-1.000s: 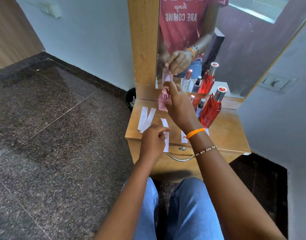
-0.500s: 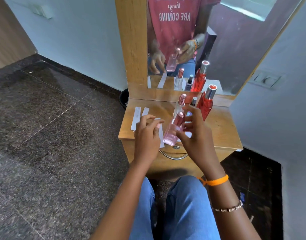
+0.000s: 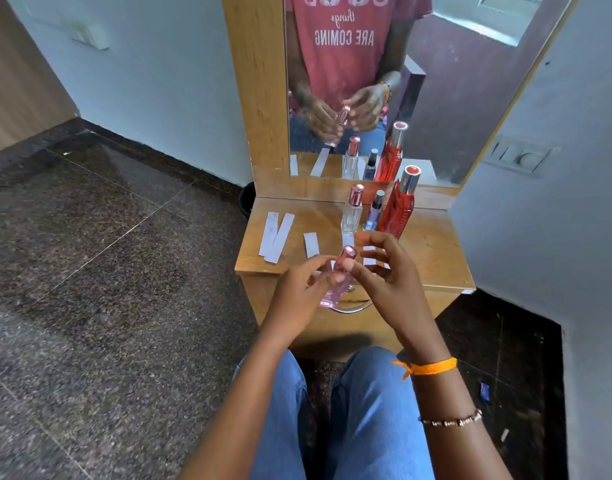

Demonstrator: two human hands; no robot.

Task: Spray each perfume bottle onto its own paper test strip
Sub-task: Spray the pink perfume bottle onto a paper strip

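Observation:
A pale pink perfume bottle [image 3: 336,284] with a rose cap hangs tilted over the table's front edge. My left hand [image 3: 297,294] grips its body from the left. My right hand [image 3: 389,277] pinches it near the cap with the thumb, the other fingers spread. Behind stand a clear bottle with a pink cap [image 3: 352,214], a small dark bottle [image 3: 374,213] and a tall red bottle [image 3: 398,206]. White paper strips lie on the wooden table [image 3: 434,252]: two overlapping strips at the left [image 3: 276,237], one in the middle [image 3: 311,244], others partly hidden behind my hands.
A mirror [image 3: 446,98] backs the table and reflects the hands and bottles. A drawer with a metal handle [image 3: 354,309] sits below the tabletop. A black bin [image 3: 246,199] stands on the floor at the left. My knees are under the table front.
My right hand brought the pink bottle from the back of the table toward me. My left hand left the middle paper strip and took hold of the bottle's body.

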